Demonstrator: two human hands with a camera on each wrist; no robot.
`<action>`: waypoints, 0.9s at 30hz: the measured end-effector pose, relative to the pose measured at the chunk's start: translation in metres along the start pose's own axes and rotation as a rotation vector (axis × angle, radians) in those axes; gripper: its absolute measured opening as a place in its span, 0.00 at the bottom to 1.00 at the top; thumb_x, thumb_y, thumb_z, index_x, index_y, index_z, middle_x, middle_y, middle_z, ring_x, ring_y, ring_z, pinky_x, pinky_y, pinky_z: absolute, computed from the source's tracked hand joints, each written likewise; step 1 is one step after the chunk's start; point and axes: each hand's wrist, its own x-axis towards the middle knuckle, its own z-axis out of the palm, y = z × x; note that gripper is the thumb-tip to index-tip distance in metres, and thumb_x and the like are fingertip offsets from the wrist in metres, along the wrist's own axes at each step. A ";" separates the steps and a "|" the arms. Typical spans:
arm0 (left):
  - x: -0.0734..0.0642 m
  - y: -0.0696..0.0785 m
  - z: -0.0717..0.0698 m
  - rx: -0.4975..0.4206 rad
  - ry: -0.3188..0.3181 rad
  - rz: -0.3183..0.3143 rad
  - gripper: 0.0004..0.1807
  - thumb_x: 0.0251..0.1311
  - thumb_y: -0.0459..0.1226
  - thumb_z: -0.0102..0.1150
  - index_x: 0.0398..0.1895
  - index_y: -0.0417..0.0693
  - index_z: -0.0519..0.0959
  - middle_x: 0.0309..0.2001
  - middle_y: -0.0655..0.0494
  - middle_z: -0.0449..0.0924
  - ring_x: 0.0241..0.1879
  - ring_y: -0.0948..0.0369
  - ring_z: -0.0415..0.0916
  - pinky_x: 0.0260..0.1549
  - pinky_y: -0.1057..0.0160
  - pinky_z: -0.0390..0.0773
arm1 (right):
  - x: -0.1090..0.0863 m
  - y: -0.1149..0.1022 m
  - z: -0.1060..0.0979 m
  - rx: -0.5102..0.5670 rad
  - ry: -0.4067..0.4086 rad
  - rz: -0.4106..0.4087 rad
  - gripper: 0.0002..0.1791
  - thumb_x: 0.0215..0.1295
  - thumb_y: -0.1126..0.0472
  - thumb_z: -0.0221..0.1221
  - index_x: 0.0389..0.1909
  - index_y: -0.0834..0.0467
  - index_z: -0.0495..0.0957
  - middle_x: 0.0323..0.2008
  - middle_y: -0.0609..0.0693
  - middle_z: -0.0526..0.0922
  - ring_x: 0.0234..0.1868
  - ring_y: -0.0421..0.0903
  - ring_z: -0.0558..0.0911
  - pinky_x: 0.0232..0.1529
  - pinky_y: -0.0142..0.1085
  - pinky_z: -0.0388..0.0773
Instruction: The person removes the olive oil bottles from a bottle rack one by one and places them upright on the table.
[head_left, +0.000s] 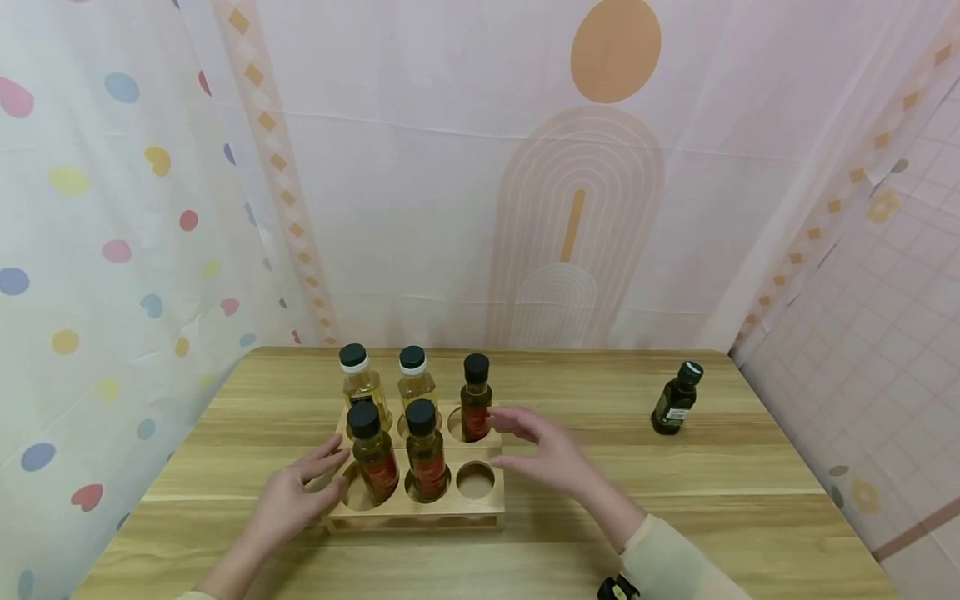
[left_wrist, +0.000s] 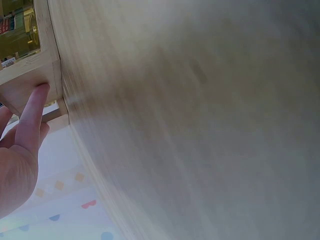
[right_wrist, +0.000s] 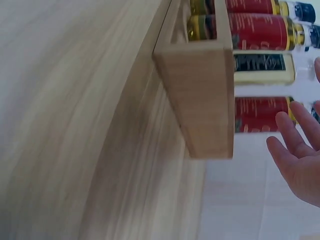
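A wooden rack (head_left: 465, 506) with round holes holds several small bottles. Its back row has two clear bottles of pale oil (head_left: 363, 389) and, at the right, a black-capped bottle with a red label (head_left: 476, 408). Two more red-labelled bottles (head_left: 427, 462) stand in front, beside a bare round hole (head_left: 476, 481). My left hand (head_left: 288, 504) is at the rack's left end; in the left wrist view a straight finger (left_wrist: 34, 117) touches the end panel. My right hand (head_left: 551, 458), fingers spread, is by the right end near the back red-labelled bottle, holding nothing.
A dark green bottle (head_left: 675, 400) with a white label stands apart on the right of the wooden table (head_left: 720, 500). Printed curtains (head_left: 420, 208) hang behind and at both sides. A small black object (head_left: 618, 587) shows at the bottom edge beside the right sleeve (head_left: 675, 562).
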 end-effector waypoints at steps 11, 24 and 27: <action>0.000 0.002 -0.002 -0.019 -0.013 -0.017 0.22 0.61 0.36 0.66 0.58 0.40 0.80 0.68 0.47 0.69 0.65 0.42 0.67 0.52 0.63 0.75 | 0.020 -0.019 0.023 0.063 -0.046 -0.062 0.34 0.60 0.65 0.69 0.68 0.55 0.70 0.60 0.51 0.79 0.60 0.45 0.78 0.62 0.39 0.71; 0.000 0.001 -0.002 -0.011 -0.008 0.005 0.21 0.61 0.36 0.67 0.57 0.40 0.81 0.68 0.47 0.69 0.63 0.42 0.69 0.51 0.64 0.74 | 0.033 -0.034 0.049 0.062 -0.054 -0.030 0.35 0.61 0.59 0.70 0.69 0.54 0.69 0.58 0.49 0.80 0.59 0.47 0.78 0.59 0.39 0.74; 0.000 0.000 -0.001 -0.010 -0.002 0.015 0.21 0.60 0.36 0.67 0.57 0.40 0.81 0.67 0.47 0.70 0.62 0.42 0.70 0.49 0.69 0.73 | 0.035 -0.034 0.055 0.083 -0.039 -0.016 0.35 0.61 0.60 0.70 0.68 0.56 0.70 0.58 0.51 0.80 0.59 0.48 0.78 0.59 0.39 0.74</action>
